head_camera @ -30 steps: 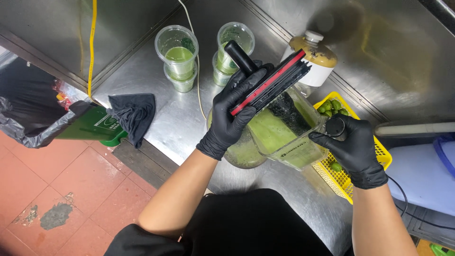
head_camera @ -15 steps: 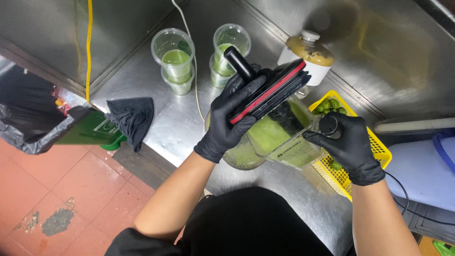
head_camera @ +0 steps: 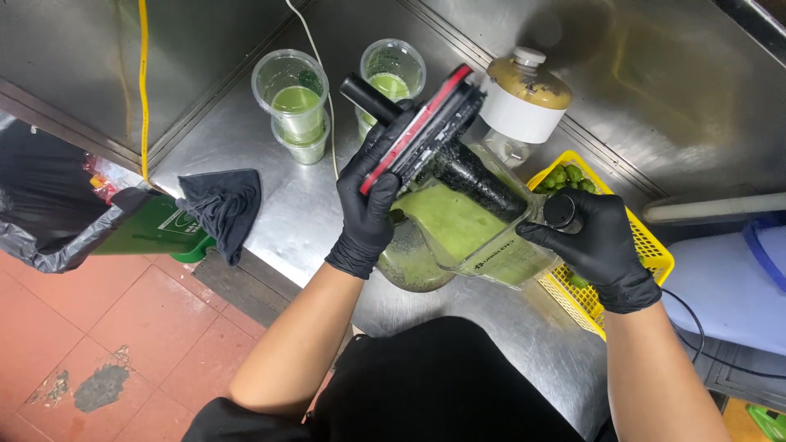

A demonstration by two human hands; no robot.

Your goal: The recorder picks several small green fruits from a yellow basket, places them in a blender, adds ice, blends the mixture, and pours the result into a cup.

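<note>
Gripping tilted blender jug (head_camera: 475, 237): left hand (head_camera: 372, 205) on lid (head_camera: 422, 131), right hand (head_camera: 598, 245) clutching handle.

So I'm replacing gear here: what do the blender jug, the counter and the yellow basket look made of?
Blender jug: clear glossy plastic, probably; the green liquid shows through. Counter: brushed stainless steel, with dull grey reflections. Yellow basket: moulded plastic lattice, by its look.

Blender jug (head_camera: 483, 237) now tipped further over vs 1 s ago, mouth lower toward the bowl (head_camera: 409, 266); green liquid has spread along its lower wall. Left hand (head_camera: 372, 192) w/ black-and-red lid (head_camera: 422, 131) has dropped slightly; right hand (head_camera: 602, 245) sits a bit lower too.
</note>
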